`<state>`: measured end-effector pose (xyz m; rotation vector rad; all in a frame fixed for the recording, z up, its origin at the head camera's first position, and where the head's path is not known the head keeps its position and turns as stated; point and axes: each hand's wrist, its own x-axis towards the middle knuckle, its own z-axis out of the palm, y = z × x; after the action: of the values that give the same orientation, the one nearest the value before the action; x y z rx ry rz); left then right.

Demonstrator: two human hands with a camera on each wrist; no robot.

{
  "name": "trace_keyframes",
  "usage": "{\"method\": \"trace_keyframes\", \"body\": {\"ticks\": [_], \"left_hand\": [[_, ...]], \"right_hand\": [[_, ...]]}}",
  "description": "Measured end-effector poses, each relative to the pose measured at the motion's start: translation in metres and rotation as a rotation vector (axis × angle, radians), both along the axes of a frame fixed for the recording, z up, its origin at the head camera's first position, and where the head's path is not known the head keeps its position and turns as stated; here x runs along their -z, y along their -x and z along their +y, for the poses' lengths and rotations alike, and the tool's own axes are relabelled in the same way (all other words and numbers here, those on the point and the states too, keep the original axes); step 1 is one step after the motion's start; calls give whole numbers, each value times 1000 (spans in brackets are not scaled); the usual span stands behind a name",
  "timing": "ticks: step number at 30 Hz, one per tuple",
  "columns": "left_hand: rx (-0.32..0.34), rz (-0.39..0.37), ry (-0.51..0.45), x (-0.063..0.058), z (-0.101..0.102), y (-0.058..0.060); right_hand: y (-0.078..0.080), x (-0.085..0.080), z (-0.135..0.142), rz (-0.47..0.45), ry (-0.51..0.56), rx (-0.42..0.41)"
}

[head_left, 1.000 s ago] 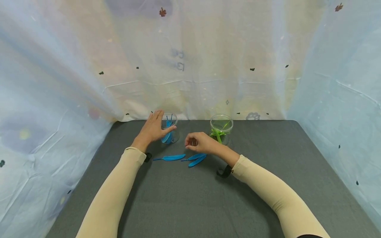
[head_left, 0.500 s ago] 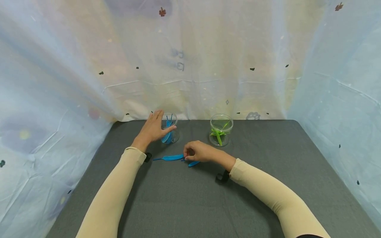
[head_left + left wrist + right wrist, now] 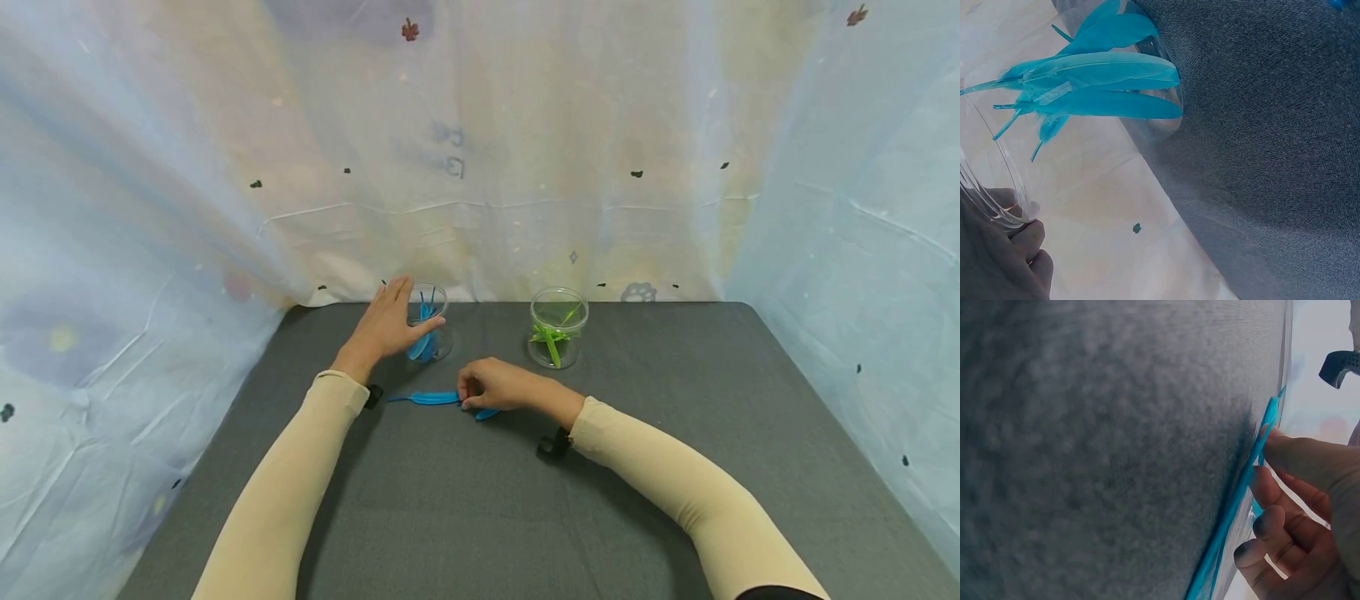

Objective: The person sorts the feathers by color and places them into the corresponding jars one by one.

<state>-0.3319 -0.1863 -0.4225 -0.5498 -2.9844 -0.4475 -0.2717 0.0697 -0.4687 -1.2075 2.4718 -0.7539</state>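
Observation:
My left hand (image 3: 384, 325) holds a clear jar (image 3: 442, 342) at the back, its thumb along the near side and fingers round the far side. Several blue feathers (image 3: 1104, 75) stand inside it, quills up. My right hand (image 3: 498, 383) is low over the table, thumb and fingers pinching at a blue feather (image 3: 1235, 494). One blue feather (image 3: 435, 398) lies flat to the left of the right fingertips. Another blue feather (image 3: 487, 413) shows below that hand, partly covered by it. In the right wrist view the feathers overlap, so their separation is hard to see.
A second clear jar (image 3: 558, 308) stands right of the first, with several green feathers (image 3: 551, 342) inside. A grey cloth (image 3: 480, 517) covers the table. Patterned curtains (image 3: 525, 150) hang at the back and sides.
My right hand has come down and slightly left from near the green feathers' jar onto the blue feathers, which it now partly covers. The left hand stays at its jar.

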Motion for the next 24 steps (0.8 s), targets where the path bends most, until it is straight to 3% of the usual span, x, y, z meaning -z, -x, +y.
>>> {"method": "trace_keyframes", "body": {"ticks": [24], "left_hand": [[-5,-11,-12,-2,1,-3]], "right_hand": [[3,2,-4,-22,-30,-4]]}}
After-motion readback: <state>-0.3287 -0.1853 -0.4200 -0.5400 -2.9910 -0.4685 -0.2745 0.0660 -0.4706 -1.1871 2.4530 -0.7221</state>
